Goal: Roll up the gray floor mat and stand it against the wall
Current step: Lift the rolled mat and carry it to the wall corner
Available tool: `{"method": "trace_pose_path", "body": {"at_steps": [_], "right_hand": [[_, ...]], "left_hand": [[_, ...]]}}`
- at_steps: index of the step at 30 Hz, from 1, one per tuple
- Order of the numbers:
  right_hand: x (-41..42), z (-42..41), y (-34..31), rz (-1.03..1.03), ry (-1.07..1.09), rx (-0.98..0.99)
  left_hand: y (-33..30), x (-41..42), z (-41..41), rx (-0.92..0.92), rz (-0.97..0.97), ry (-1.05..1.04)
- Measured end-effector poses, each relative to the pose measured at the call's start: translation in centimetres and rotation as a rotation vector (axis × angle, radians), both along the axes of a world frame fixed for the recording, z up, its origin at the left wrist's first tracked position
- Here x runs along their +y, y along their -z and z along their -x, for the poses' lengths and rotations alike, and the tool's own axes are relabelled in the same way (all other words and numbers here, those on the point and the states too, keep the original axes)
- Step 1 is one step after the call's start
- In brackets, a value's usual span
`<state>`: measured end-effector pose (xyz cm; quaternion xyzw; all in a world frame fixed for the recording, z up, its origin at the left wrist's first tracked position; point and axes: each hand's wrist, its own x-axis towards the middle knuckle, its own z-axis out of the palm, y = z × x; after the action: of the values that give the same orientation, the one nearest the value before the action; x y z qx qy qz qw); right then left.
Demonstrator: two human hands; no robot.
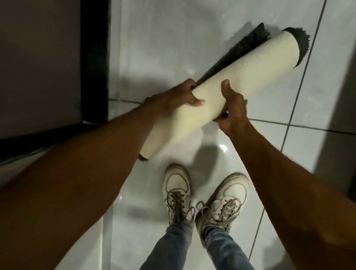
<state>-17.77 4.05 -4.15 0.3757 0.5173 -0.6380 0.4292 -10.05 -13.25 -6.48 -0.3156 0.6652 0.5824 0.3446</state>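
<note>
The floor mat (251,66) is rolled into a long tube, its cream backing outward and dark gray pile showing at the far end and along a loose edge. It is held off the floor, slanting from lower left to upper right. My left hand (175,96) grips the roll from the left, thumb on top. My right hand (231,109) clasps it from the right, thumb up over the backing. The near end of the roll passes behind my left forearm.
Glossy white floor tiles (201,31) with dark grout lines lie below. A dark wall with a black baseboard (92,44) runs along the left. My two white sneakers (204,200) stand just under the roll. A darker strip borders the right edge.
</note>
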Motion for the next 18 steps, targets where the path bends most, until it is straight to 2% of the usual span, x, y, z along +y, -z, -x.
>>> {"method": "trace_pose_path", "body": {"at_steps": [2,7,10,13,18], "right_hand": [[0.1,1.2,-2.0,0.006,-0.043,0.09],[-4.6,9.1,-13.8,0.044,-0.225,0.357],[-8.6,15.6,-21.7,0.091,-0.313,0.512],[-12.9,23.2,-28.4,0.16,-0.31,0.654],[-20.3,35.6,-35.2,0.277,-0.323,0.749]], "left_hand": [[-2.9,0.6,0.1,0.003,-0.001,-0.017],[-15.0,-1.2,5.9,0.131,0.02,-0.162],[-23.3,-4.8,12.4,0.227,0.036,-0.219],[-30.0,-9.5,20.3,0.34,0.041,-0.251],[-37.3,-17.0,33.1,0.466,0.05,-0.297]]}}
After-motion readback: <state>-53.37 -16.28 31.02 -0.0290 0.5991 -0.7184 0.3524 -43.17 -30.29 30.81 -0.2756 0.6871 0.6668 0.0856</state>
